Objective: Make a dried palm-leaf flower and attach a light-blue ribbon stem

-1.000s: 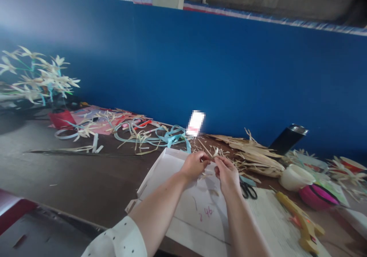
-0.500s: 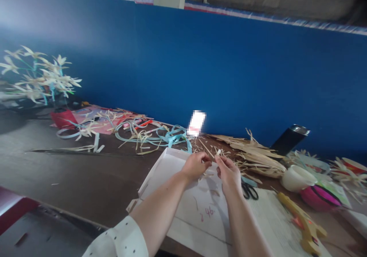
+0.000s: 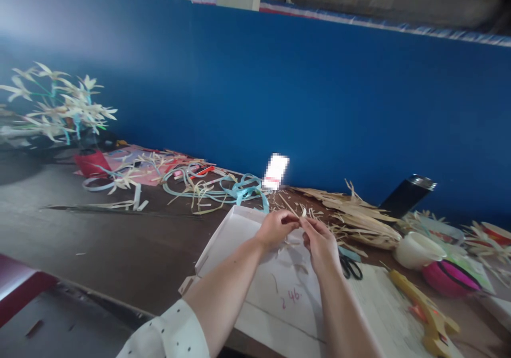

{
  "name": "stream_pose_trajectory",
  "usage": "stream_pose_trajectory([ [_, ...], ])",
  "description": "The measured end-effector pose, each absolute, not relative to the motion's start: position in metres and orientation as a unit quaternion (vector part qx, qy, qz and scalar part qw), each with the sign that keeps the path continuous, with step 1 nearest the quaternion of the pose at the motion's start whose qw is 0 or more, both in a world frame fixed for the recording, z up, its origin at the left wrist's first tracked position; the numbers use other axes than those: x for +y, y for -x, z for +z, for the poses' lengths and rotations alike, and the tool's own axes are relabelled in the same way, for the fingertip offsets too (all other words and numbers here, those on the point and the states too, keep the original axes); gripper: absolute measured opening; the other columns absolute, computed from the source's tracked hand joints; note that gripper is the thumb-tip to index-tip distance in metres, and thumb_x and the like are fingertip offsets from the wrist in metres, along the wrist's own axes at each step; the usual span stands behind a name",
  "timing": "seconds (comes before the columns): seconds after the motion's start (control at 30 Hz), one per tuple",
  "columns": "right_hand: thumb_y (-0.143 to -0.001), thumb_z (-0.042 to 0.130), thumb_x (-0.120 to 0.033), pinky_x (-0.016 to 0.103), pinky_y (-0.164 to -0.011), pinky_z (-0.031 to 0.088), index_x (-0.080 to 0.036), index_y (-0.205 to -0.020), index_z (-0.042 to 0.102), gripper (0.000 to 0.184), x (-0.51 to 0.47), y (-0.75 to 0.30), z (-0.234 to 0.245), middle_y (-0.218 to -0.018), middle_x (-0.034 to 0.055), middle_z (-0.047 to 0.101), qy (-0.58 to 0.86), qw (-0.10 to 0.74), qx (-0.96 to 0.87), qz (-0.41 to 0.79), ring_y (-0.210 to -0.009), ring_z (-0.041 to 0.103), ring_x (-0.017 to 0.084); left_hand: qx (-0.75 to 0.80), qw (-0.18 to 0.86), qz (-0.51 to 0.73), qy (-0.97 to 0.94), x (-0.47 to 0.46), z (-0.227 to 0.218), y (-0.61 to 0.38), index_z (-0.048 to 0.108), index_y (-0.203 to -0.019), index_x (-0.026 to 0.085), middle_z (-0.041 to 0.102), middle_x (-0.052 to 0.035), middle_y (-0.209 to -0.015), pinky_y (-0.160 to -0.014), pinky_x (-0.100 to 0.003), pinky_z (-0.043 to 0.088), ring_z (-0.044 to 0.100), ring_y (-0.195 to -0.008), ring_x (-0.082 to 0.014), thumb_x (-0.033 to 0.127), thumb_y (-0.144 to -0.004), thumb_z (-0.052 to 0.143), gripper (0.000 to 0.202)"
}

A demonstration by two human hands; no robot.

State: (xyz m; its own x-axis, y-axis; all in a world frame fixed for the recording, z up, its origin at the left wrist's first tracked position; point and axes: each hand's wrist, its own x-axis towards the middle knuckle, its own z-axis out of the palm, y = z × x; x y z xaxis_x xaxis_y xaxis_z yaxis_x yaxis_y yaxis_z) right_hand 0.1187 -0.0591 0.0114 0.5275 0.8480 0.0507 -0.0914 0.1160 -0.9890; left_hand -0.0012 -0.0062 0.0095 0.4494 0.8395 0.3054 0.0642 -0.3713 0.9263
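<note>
A small pale strip [image 3: 304,212], looking like dried husk, sticks up from the fingertips of my right hand [image 3: 322,246], which pinches it. My left hand [image 3: 276,229] is closed, thumb and forefinger meeting the right fingertips at the strip's lower end; the exact grip is hidden. Both hands are held above an open white cardboard box [image 3: 255,283] with red handwriting and a few loose scraps on it. Black-handled scissors [image 3: 351,267] lie just right of my right forearm.
A yellow glue gun [image 3: 425,310] rests on printed paper at right, near a white cup [image 3: 418,250], a pink pouch [image 3: 449,279] and a leaning black flask [image 3: 407,195]. Dried husks [image 3: 355,214], blue ribbon [image 3: 241,190] and husk flowers [image 3: 59,105] line the back, below a blue wall.
My left hand has moved right, so its fingertips now meet those of my right hand at the strip. The view has shifted slightly.
</note>
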Motion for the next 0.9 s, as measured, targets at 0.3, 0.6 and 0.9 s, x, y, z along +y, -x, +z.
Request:
stream_pose_trajectory([
  [0.3,-0.06,0.069,-0.058,0.018,-0.031,0.021,-0.014,-0.067,0.062,0.045,-0.0579,-0.119,0.0161,-0.062,0.0024,0.061,0.587,0.682,-0.279,0.336,-0.038,0.035,0.004,0.326,0.499,0.391,-0.702,-0.0052,0.0081,0.0004,0.066,-0.081,0.014,0.066,-0.0017,-0.077,-0.064,-0.022,0.042,0.055,-0.069,-0.0113,0.031,-0.071,0.062,0.021],
  [0.6,-0.049,0.08,-0.036,0.014,-0.031,0.021,-0.015,-0.065,0.061,0.033,-0.0589,-0.1211,0.0181,-0.05,-0.0042,0.052,0.557,0.713,-0.242,0.351,-0.037,0.036,0.003,0.302,0.544,0.38,-0.685,-0.0029,0.0036,-0.0039,0.067,-0.082,0.012,0.065,-0.003,-0.075,-0.064,-0.023,0.042,0.054,-0.066,-0.0097,0.028,-0.067,0.066,0.022],
  [0.9,-0.051,0.08,-0.04,0.014,-0.03,0.021,-0.016,-0.072,0.062,0.036,-0.0595,-0.1223,0.0189,-0.056,-0.003,0.058,0.541,0.737,-0.239,0.327,-0.037,0.041,0.003,0.31,0.587,0.356,-0.658,-0.0041,0.0068,-0.0034,0.068,-0.085,0.012,0.064,-0.0015,-0.07,-0.056,-0.019,0.038,0.047,-0.054,-0.0047,0.026,-0.066,0.067,0.023],
])
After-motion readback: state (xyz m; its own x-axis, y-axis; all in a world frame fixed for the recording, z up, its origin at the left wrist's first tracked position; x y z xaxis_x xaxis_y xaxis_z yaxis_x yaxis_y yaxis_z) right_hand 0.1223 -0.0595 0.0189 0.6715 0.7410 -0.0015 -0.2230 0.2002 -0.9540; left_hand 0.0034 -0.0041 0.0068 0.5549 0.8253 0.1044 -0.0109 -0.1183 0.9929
